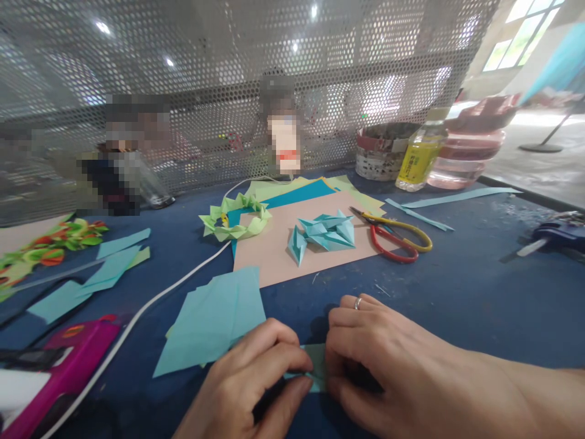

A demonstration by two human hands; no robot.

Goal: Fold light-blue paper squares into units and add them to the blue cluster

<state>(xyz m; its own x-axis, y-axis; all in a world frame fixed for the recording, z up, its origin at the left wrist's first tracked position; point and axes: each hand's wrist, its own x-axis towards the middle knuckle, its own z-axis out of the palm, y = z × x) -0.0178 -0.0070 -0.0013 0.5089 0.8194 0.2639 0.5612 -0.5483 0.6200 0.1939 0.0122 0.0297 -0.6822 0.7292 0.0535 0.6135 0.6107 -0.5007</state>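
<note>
Between my two hands, low in the head view, lies a small piece of blue-green paper (pixel 316 360), partly covered by my fingers. My left hand (pixel 256 378) pinches its left end between thumb and fingers. On the other end, my right hand (pixel 370 353), with a ring on one finger, has its fingers curled over the paper. A stack of light blue paper sheets (pixel 214 314) rests just beyond my left hand. Farther off, folded light blue paper pieces (pixel 324 231) sit on a pink sheet (pixel 274 268).
Scissors (pixel 395 238) with red and yellow handles lie right of the folded pieces. A green paper ring (pixel 235 219) and a white cable (pixel 169 292) are to the left. A yellow-labelled bottle (pixel 418 155), a pink jug (pixel 466 152) and a basket (pixel 384 152) stand at the back right.
</note>
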